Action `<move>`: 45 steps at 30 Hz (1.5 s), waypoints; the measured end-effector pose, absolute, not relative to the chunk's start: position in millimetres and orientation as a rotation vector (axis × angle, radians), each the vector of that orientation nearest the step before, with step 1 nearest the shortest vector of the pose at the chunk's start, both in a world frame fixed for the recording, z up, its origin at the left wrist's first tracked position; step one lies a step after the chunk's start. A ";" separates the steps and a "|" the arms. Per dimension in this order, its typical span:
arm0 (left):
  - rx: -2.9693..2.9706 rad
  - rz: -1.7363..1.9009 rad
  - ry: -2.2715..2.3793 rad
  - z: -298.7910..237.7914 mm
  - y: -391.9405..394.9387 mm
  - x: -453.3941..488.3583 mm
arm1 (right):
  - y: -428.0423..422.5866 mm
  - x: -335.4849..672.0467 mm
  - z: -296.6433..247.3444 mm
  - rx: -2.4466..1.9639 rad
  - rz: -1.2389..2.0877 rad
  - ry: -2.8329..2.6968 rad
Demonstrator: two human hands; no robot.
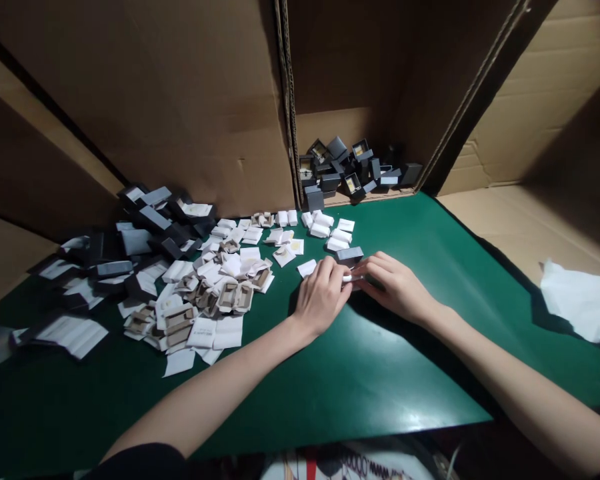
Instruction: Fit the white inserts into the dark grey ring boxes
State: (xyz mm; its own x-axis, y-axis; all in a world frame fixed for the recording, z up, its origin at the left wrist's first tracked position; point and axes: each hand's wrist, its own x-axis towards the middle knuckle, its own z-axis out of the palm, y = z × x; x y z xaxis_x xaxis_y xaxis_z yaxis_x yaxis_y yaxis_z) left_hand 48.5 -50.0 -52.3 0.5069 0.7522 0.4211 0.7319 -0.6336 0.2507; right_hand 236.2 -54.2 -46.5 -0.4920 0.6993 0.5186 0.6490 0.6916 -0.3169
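My left hand [322, 295] and my right hand [396, 285] meet over the table, fingers pinched around a small white piece [349, 278]. Most of that piece is hidden by the fingers, so its kind is unclear. Just beyond them sits a small dark box [349, 255]. A white folded card insert [307, 268] lies beside my left hand's knuckles. Further back are several more white inserts [338, 241]. To the left spreads a heap of white and brown card inserts [225, 293], some unfolded.
Unfolded dark box sleeves [153, 220] are piled at the left. Small dark boxes [330, 181], some with their insides showing, fill a cardboard carton [330, 123] at the back. White tissue [580, 300] lies at right. The tabletop [405, 393] is green.
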 end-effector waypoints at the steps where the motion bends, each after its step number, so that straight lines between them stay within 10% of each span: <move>1: 2.676 0.805 1.314 -52.4 -49.7 48.2 | -53.4 237.0 -47.3 -1.018 0.118 -2.262; 45: 2.823 0.749 1.324 -55.4 -40.2 43.9 | -55.1 232.8 -50.3 -1.055 -0.103 -2.279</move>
